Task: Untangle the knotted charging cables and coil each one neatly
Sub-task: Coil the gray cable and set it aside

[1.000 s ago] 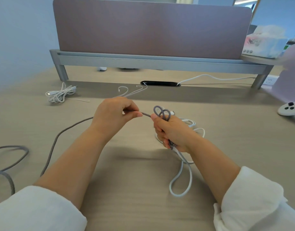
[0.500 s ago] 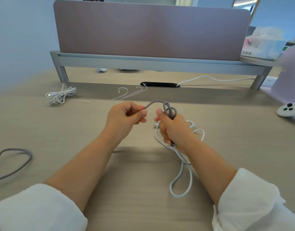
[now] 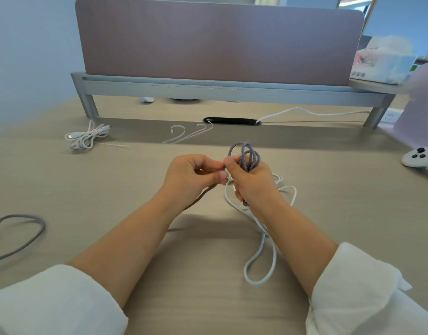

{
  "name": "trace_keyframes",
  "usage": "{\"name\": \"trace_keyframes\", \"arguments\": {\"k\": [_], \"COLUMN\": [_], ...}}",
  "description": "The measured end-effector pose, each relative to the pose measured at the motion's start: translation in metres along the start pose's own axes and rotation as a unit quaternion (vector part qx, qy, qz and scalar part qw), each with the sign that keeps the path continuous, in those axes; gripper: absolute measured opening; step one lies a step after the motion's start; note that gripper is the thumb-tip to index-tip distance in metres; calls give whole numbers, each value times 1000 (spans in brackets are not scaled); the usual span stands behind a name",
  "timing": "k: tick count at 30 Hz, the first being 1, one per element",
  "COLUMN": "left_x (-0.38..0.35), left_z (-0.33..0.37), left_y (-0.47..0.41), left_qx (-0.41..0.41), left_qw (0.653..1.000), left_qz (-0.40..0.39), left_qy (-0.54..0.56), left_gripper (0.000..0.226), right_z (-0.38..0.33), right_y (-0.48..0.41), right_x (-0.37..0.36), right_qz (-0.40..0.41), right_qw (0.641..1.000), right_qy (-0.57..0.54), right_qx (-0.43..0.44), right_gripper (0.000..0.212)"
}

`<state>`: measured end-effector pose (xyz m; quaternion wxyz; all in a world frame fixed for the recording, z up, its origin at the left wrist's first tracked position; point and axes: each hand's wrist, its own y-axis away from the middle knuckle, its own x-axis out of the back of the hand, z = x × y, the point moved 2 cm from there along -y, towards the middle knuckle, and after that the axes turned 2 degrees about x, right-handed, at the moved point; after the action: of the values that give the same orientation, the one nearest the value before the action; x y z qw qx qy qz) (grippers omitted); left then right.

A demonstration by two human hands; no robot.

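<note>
The grey braided cable [image 3: 246, 155] stands looped upright at centre, its tail trailing to 8 o'clock. A loose white cable [image 3: 261, 262] sprawls toward 5 o'clock; a bundled white cable [image 3: 87, 137] lies at 10 o'clock.

Two hands [image 3: 193, 177] [image 3: 254, 183], one grey cable [image 3: 247, 156], one white coil [image 3: 85, 139]

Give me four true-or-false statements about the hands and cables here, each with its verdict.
1. The right hand holds loops of the grey cable. True.
2. The left hand is open and idle. False: its fingers pinch the grey cable.
3. A white bundle lies at the far left of the desk. True.
4. The controller sits beside the white bundle. False: it sits at the far right edge.
</note>
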<state>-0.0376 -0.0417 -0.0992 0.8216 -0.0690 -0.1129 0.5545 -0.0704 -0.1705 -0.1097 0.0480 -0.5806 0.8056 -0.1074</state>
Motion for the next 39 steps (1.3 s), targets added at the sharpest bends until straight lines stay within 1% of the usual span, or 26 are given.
{"name": "trace_keyframes", "arguments": {"k": [1, 3, 5, 7, 8, 9, 11, 12, 13, 15, 17, 18, 20, 22, 24, 25, 26, 28, 30, 32, 34, 36, 39], "left_x": [-1, -4, -7, -9, -9, -7, -1, 3, 5, 14, 25, 32, 42, 39, 29, 25, 23, 22, 21, 19, 19, 22, 26], "left_z": [0, 1, 2, 1, 0, -1, -1, 0, 1, 2, 2, 2, 3, 7, 13, 16, 18, 21, 21, 22, 22, 23, 24], "left_y": [0, 1, 2, 3, 3, 2, -1, -2, -2, -3, -5, -7, -10, -11, -8, -6, -4, -3, -1, 0, -1, -4, -7], "left_qx": [5, 21, 45, 60, 64, 68, 81, 86, 88, 87, 87, 87, 75, 26, -57, -94, -121, -141, -134, -128, -123, -111, -80], "left_qw": [1000, 1000, 998, 993, 989, 987, 980, 975, 969, 948, 922, 915, 913, 909, 907, 913, 921, 940, 958, 968, 971, 971, 963], "left_qz": [6, 0, -33, -69, -81, -88, -101, -112, -127, -159, -174, -168, -137, -107, -90, -85, -79, -65, -58, -58, -53, -52, -101], "left_qy": [-2, 0, -27, -82, -103, -120, -153, -172, -194, -262, -335, -356, -376, -402, -406, -388, -362, -305, -246, -210, -199, -207, -236], "left_gripper": [18, 24, 28, 22, 17, 14, 10, 10, 11, 13, 13, 12, 11, 11, 11, 12, 13, 16, 20, 22, 21, 21, 21], "right_z": [0, 1, 1, -2, -4, -6, -8, -9, -11, -10, -9, -9, -9, -8, -7, -7, -8, -9, -12, -11, -9, -8, -6], "right_y": [0, -1, -2, -5, -6, -8, -8, -6, -5, -5, -6, -6, -4, -1, 1, 1, 2, 3, 4, 4, 4, 5, 8], "right_x": [0, -1, -1, 2, 5, 6, 10, 11, 12, 13, 14, 15, 14, 10, 8, 5, 4, 3, 1, -2, -5, -8, -10], "right_qz": [0, 4, 25, 37, 33, 20, -17, -35, -48, -50, -40, -44, -78, -117, -132, -134, -138, -148, -167, -181, -179, -176, -197], "right_qw": [1000, 1000, 998, 992, 984, 969, 929, 917, 915, 933, 964, 975, 980, 980, 973, 971, 973, 978, 977, 975, 976, 978, 971], "right_qy": [-7, -28, -57, -117, -172, -243, -362, -387, -389, -340, -238, -186, -112, -9, 126, 154, 151, 118, 105, 106, 105, 64, -6], "right_qx": [6, -1, -18, -21, -26, -39, -74, -89, -98, -110, -109, -114, -142, -162, -144, -125, -107, -87, -78, -69, -68, -92, -138], "right_gripper": [25, 27, 31, 35, 36, 36, 36, 36, 37, 39, 42, 43, 43, 40, 40, 38, 37, 36, 38, 37, 37, 41, 47]}}
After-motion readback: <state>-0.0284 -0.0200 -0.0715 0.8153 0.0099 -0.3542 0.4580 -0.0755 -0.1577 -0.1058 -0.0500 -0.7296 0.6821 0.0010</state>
